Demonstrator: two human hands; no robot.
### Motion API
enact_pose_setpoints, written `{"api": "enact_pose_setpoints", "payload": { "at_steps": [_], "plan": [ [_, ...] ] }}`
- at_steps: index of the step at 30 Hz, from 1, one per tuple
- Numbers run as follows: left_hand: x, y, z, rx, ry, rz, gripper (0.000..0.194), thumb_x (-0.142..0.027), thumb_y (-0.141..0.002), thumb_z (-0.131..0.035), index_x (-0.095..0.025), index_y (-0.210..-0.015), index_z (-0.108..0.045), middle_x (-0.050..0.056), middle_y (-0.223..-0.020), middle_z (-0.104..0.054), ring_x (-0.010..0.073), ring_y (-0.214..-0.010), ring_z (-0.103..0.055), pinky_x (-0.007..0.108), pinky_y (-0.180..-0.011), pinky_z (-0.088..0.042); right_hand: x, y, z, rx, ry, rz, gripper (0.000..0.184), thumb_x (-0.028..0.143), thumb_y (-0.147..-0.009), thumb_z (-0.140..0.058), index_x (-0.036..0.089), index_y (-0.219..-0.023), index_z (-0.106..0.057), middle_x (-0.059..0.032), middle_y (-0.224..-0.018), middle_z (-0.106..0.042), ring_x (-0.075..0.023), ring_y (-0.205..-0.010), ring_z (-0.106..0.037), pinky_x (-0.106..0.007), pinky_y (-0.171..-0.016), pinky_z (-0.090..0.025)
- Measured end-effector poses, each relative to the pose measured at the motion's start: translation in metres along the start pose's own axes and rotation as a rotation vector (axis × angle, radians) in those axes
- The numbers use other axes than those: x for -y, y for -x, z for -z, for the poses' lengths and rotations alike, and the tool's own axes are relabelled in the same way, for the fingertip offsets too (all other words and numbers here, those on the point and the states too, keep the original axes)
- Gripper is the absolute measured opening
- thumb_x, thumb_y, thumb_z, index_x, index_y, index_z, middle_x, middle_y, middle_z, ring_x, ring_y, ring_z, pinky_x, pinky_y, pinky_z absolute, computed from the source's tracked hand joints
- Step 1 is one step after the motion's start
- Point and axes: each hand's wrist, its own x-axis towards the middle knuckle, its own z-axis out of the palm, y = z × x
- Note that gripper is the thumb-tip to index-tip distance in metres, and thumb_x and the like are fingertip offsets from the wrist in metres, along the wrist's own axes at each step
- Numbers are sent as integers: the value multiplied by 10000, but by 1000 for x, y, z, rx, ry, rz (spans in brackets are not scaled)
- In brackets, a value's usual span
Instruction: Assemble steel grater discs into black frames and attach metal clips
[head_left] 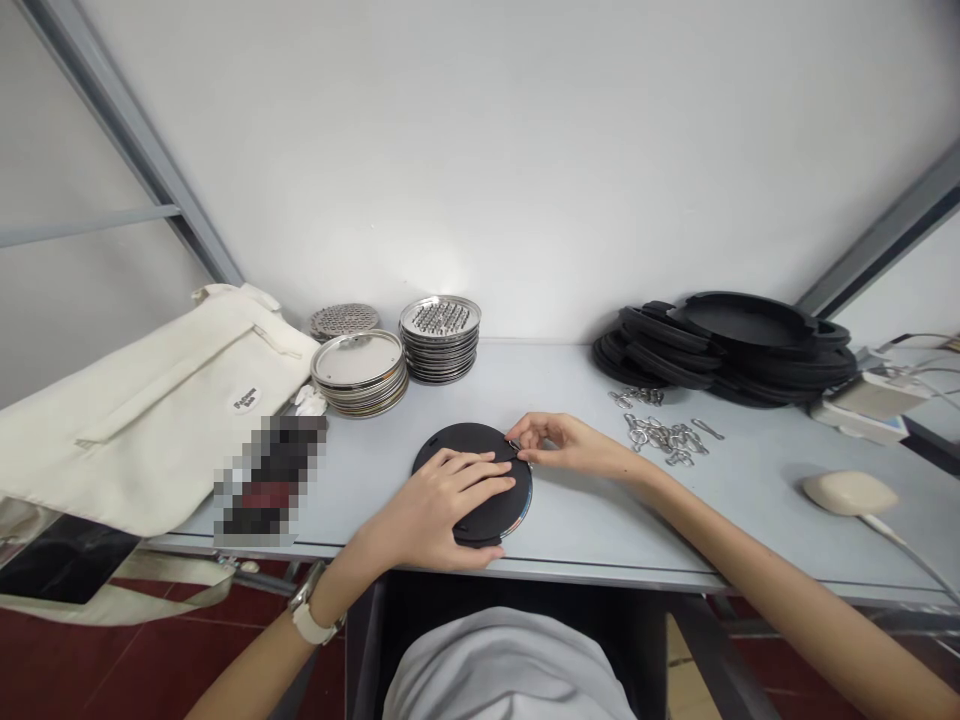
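**One black disc in hand, fitting at its edge judged unfinished; loose stock remains**

The flat, round, matte black disc (472,436) lies on the pale grey tabletop (585,545), near its front edge and directly before the person. A thin multicoloured strip shows along its right rim, which suggests a second layer beneath.

The left hand (448,495) rests across the disc, its fingers extended and slightly spread over the upper face, thumb by the near rim; it steadies rather than grasps. The right hand (553,442) has thumb and forefinger pinched on a small, shiny, dark-looking metal piece (513,446) at the disc's right edge. Whether that piece is already attached cannot be determined.

Progress is assessed as partial: the disc appears mostly assembled, with the edge piece outstanding. Unused supplies appear to include the loose silver metal clips (664,436) scattered to the right and the heaped black round rimmed pieces (739,322) behind them.

At the back left stand a stack of smooth silver metal discs (358,360) and a stack of silver discs with a raised pattern (441,320). Their status, finished or waiting, cannot be established, so no completed count is recorded.
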Motion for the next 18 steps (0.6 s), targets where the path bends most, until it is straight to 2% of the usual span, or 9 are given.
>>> {"api": "enact_pose_setpoints", "payload": {
  "at_steps": [10, 18],
  "plan": [
    [0, 1, -1, 1, -8, 0, 651, -434, -751, -633, -246, -1342, -437, 44, -1404, -463, 267, -1313, -371, 412, -1058, -291, 1, 0, -1, -26, 100, 34, 333, 421, -847, -577, 157, -1047, -613, -25, -813, -603, -139, -773, -547, -291, -752, -460],
    [0, 0, 0, -7, -12, -3, 640, -440, -757, -631, -244, -1337, -443, 48, -1401, -466, 270, -1310, -377, 416, -1059, -296, 5, 1, -2, -15, 92, 12, 347, 444, -851, -567, 158, -1047, -592, -13, -779, -599, -128, -735, -548, -267, -718, -449]
  ]
}}
